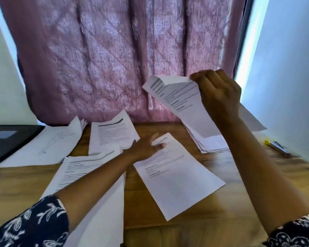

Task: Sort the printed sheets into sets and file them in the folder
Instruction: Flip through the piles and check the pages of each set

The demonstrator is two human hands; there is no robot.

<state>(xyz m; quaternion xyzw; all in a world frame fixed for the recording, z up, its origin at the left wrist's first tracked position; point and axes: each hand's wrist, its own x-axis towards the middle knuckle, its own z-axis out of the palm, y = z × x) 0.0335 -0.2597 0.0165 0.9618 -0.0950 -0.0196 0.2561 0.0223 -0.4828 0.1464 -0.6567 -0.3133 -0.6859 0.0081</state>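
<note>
Pink patterned curtain [103,56] behind wooden table [212,220]; yellow-capped pen [277,146] at right edge.

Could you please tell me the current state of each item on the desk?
Black flat folder: closed, lying at far left.
Right hand: pinches a white printed sheet, lifted and curled.
Left hand: open, over the single middle sheet.
Pink patterned curtain: drawn shut.
Yellow-tipped pen: lying flat, far right.

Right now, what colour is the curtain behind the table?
The curtain is pink with a pale flowery pattern, best seen in head view.
</note>
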